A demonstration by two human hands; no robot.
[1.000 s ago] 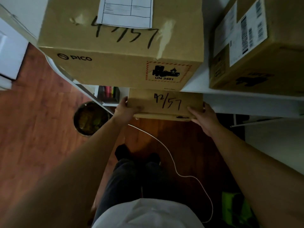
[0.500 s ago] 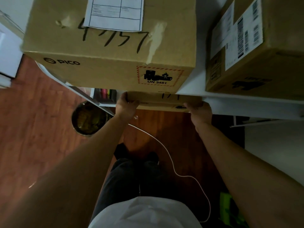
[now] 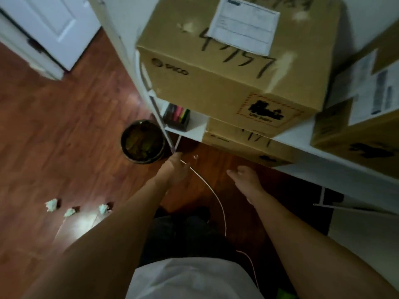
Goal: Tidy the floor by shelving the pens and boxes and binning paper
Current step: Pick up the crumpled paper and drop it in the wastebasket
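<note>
Both hands, left hand (image 3: 176, 169) and right hand (image 3: 245, 176), seemingly open, empty; three paper wads (image 3: 51, 205) on floor (image 3: 54, 137).

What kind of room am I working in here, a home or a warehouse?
Most likely a home room used for storage or as an office, not a warehouse. It has a wooden floor, a white panelled door, and a white shelf stacked with shipping boxes, plus a small bin.

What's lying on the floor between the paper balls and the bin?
Nothing visible: bare wood floor separates the three crumpled paper balls from the round bin. Both the left hand and right hand are empty, near the shelf.
</note>
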